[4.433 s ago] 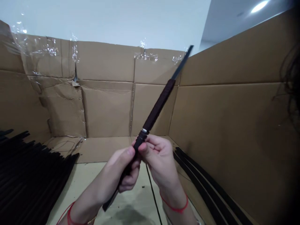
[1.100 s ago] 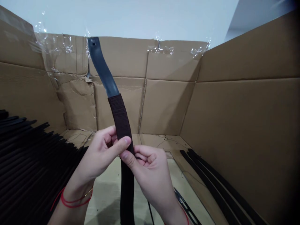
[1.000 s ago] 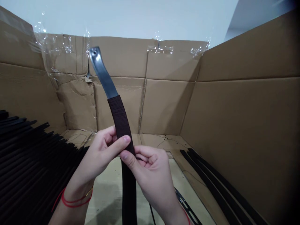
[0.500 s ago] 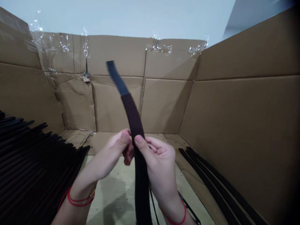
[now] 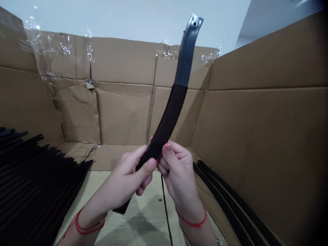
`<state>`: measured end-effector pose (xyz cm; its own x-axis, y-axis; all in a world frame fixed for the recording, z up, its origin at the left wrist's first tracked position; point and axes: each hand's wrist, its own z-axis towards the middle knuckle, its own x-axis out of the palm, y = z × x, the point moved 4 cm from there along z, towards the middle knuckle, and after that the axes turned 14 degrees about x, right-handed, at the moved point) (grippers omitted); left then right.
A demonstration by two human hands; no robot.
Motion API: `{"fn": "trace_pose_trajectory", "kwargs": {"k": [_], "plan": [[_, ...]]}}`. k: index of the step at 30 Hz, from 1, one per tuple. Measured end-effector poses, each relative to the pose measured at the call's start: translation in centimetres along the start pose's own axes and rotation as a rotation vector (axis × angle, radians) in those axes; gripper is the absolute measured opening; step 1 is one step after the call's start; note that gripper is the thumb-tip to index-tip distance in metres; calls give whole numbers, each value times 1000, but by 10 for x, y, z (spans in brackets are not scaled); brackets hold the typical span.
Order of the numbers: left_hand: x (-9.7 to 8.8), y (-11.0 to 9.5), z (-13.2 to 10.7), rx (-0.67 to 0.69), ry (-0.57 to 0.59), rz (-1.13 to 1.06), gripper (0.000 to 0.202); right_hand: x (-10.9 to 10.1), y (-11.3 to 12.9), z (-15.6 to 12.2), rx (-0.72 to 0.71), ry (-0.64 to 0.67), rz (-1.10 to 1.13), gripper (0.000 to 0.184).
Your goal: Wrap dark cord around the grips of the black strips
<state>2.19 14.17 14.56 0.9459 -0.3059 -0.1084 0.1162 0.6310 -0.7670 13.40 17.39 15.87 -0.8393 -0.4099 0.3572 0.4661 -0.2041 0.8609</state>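
Observation:
A long curved metal strip (image 5: 169,116) rises up and to the right in front of me. Its middle is wound with dark brown cord, and its bare grey tip (image 5: 188,51) has a small hole. My left hand (image 5: 130,176) is closed around the strip low down, thumb on its front. My right hand (image 5: 175,164) pinches the wound part just above, thumb pressed on the cord. A thin dark cord (image 5: 166,208) hangs down below my hands. Both wrists carry red string bracelets.
Tall cardboard walls (image 5: 123,102) with clear tape surround the work surface (image 5: 143,225). A stack of several black strips (image 5: 33,184) lies at the left. More black strips (image 5: 225,201) lie along the right wall.
The strip has swung from leaning left to leaning right, its tip now higher. Both hands have shifted their hold, the left now lower on the strip.

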Motion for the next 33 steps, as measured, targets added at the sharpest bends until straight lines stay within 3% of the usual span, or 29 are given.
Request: {"fn": "trace_pose_trajectory", "kwargs": {"k": [3,6,8,10,12,13,15,17,18,20,22,23,26,27,29,31,32,33], "plan": [[0,2,-5,-91,48,-207,35,1,-3,-2,50,108,-62,41],[6,6,-8,-166,213,-455,51,5,-4,-4,126,258,-72,49],[6,6,-6,-129,204,-337,51,3,-1,-3,84,180,-62,43],[0,4,-1,-61,40,-1,42,-2,1,-1,32,27,-45,37],[-3,1,1,-36,-111,231,33,-3,0,1,49,-20,-24,36],[-2,2,2,-43,-126,210,33,-1,-2,1,78,16,-19,36],[5,8,3,-80,-27,-37,40,2,-4,1,104,101,-38,32],[10,13,4,-102,87,-245,47,1,-3,1,32,76,-95,31],[8,15,5,-92,78,-231,49,-1,-2,1,-31,21,-118,34],[-3,16,7,-51,-86,-22,47,-5,1,1,-123,-69,-126,38],[-9,16,6,-66,-206,93,48,-6,0,3,-103,-34,-87,36],[-6,18,5,-118,-178,47,52,-5,-1,4,-55,27,-70,33],[13,24,3,-257,103,-208,65,-2,1,2,50,134,-72,35],[16,24,3,-232,117,-182,64,-3,4,0,42,94,-83,36],[9,19,4,-97,-39,69,54,-7,11,-4,-10,-44,-101,35],[2,12,2,-16,-161,289,44,-7,15,-8,-19,-90,-117,34],[2,11,1,-33,-117,289,45,-4,16,-10,-7,-61,-129,35],[6,13,0,-84,15,193,48,-2,17,-11,2,-26,-144,34]]}}
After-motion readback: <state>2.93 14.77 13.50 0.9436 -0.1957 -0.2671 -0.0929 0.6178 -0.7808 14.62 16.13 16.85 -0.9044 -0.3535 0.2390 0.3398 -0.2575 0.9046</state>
